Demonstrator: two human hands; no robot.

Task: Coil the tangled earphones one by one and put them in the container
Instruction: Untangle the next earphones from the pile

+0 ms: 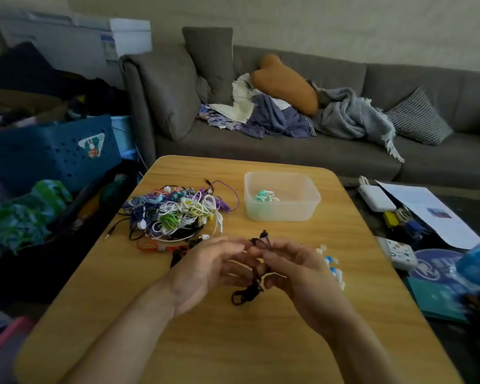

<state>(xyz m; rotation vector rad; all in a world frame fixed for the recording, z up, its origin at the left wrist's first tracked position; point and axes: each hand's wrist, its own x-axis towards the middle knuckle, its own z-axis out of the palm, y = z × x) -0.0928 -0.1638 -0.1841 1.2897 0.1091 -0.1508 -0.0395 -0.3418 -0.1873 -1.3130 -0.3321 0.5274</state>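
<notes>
The left hand (pixel 205 270) and right hand (pixel 297 270) meet above the bench (pixel 233 342), fingers curled, pinching 1 black earphone (pixel 250 289) whose cord dangles between them. The tangled pile (pixel 175 212) lies beyond, left of the container (pixel 281 196) holding 1 coiled pair

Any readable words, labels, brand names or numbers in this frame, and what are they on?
None can be read.
White sheet: printed lines and a small picture, too blurred.
Round blue item: white logo, illegible.
Blue crate: picture sticker, no legible text.
White appliance: label too blurred.
</notes>
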